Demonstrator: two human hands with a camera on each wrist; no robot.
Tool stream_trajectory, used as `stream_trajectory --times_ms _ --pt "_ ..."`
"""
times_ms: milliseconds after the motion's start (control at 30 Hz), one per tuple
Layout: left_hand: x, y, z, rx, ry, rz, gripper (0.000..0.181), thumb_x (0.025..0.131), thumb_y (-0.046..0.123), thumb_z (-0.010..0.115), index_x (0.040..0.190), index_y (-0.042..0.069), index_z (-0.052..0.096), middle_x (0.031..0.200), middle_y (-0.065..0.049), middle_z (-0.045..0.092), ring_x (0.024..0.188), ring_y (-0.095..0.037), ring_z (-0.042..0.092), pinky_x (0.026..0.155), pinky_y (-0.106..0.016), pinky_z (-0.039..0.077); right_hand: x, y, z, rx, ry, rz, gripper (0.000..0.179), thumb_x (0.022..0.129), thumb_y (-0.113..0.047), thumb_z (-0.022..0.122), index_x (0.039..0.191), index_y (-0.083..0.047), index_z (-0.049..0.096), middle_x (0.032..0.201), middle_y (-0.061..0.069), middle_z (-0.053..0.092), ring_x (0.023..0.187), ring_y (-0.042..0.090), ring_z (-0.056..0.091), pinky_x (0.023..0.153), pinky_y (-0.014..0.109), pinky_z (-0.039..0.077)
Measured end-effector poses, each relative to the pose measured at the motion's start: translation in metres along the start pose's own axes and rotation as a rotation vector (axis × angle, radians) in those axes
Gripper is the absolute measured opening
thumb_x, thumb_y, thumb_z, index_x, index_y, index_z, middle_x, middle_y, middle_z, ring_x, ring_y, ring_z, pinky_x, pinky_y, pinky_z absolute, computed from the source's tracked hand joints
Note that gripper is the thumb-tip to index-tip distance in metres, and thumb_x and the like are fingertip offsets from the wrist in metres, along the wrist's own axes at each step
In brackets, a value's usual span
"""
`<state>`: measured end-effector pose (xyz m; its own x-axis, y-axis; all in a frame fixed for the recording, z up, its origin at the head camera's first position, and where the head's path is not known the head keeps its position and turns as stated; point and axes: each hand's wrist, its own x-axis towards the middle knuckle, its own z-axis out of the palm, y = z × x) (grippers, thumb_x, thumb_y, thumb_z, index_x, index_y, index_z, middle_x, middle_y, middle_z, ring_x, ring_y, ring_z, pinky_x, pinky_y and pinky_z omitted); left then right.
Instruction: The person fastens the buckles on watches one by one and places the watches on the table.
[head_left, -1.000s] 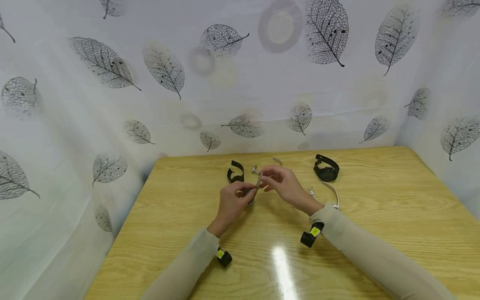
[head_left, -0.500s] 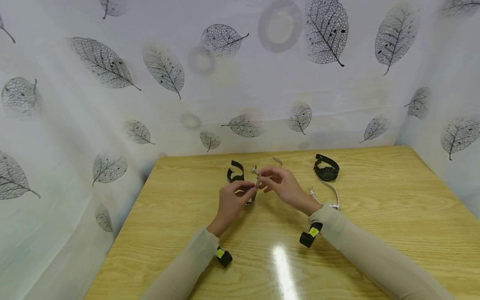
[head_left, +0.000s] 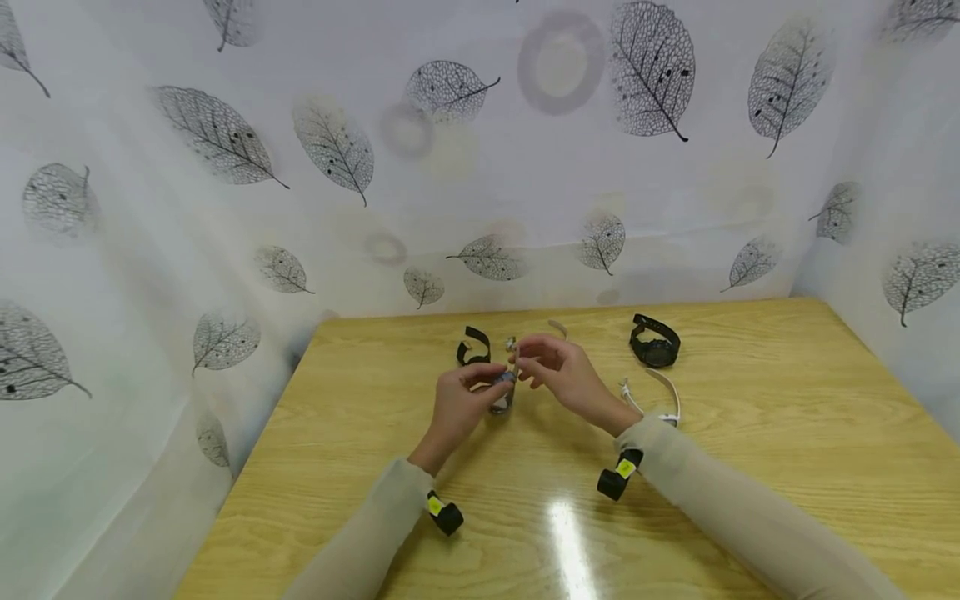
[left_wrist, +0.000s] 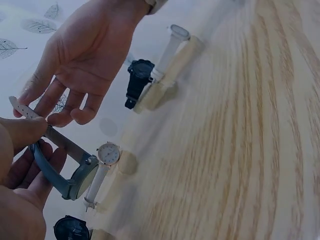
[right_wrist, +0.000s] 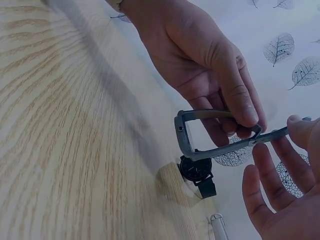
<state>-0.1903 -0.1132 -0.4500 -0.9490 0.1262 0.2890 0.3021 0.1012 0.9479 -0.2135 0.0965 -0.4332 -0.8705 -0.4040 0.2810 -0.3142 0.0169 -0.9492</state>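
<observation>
A watch with a grey-blue strap [right_wrist: 220, 150] is held up between both hands, its strap joined in a loop. My left hand [head_left: 459, 408] pinches the strap near the buckle, thumb on top, as the right wrist view shows. The watch case [left_wrist: 82, 179] hangs below these fingers, face turned away from the strap loop. At the strap's free end, my right hand [head_left: 566, 383] pinches the tip [left_wrist: 22, 107] between thumb and index finger. Its other fingers are spread beneath the strap in the right wrist view.
Behind the left hand lies a black watch [head_left: 474, 350]. Another watch with a pale strap and round white face [left_wrist: 108, 153] lies behind the hands. A black watch [head_left: 656, 346] and a white watch [head_left: 667, 408] are on the wooden table [head_left: 750, 433] at right. A leaf-patterned curtain surrounds the table.
The left fingers have shifted slightly on the strap, and more of the watch shows below them. The right hand stays at the strap's end. The head view has tilted slightly.
</observation>
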Motion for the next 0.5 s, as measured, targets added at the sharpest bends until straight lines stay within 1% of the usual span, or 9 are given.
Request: stream_trajectory --times_ms 100,200,367,467,500 --pt "-0.0001 0.0035 -0.0002 -0.032 0.015 0.006 0.021 0.087 0.003 0.082 0.107 -0.003 0.077 0.108 -0.016 0.075 0.098 -0.024 0.072 0.087 -0.031 0.061 -0.0002 -0.0005 0.0014 0.000 0.013 -0.007 0.029 0.103 -0.013 0.065 0.129 -0.001 0.064 0.117 0.015 0.071 0.093 0.026 0.071 0.076 0.042 0.062" --pt "-0.0004 0.0066 -0.0012 -0.045 0.022 0.012 0.023 0.087 0.004 0.082 0.107 -0.004 0.076 0.108 -0.016 0.075 0.098 -0.023 0.072 0.087 -0.031 0.061 -0.0009 -0.0016 0.0023 -0.020 0.037 -0.020 0.031 0.103 -0.015 0.065 0.129 0.002 0.065 0.117 0.014 0.071 0.092 0.025 0.070 0.074 0.038 0.062" --pt "-0.0004 0.0069 -0.0045 -0.064 0.019 0.017 0.026 0.087 0.004 0.082 0.109 -0.006 0.075 0.109 -0.015 0.075 0.100 -0.023 0.072 0.088 -0.031 0.060 -0.0021 -0.0046 0.0031 -0.040 0.090 -0.040 0.028 0.102 -0.017 0.067 0.127 -0.004 0.071 0.117 0.013 0.073 0.092 0.032 0.069 0.074 0.036 0.061" --pt "-0.0006 0.0070 -0.0065 -0.092 0.012 0.036 0.025 0.087 0.003 0.082 0.109 -0.005 0.074 0.110 -0.016 0.074 0.101 -0.024 0.072 0.090 -0.033 0.060 -0.0030 -0.0057 0.0032 -0.058 0.114 -0.040 0.026 0.102 -0.016 0.068 0.126 -0.007 0.073 0.114 0.015 0.074 0.089 0.032 0.069 0.073 0.035 0.061" --pt "-0.0006 0.0075 -0.0070 -0.101 0.009 0.042 0.025 0.087 0.003 0.082 0.109 -0.005 0.073 0.109 -0.016 0.074 0.101 -0.024 0.072 0.090 -0.034 0.060 -0.0033 -0.0060 0.0031 -0.072 0.121 -0.041 0.026 0.102 -0.015 0.067 0.126 -0.006 0.073 0.113 0.016 0.074 0.087 0.029 0.069 0.073 0.035 0.061"
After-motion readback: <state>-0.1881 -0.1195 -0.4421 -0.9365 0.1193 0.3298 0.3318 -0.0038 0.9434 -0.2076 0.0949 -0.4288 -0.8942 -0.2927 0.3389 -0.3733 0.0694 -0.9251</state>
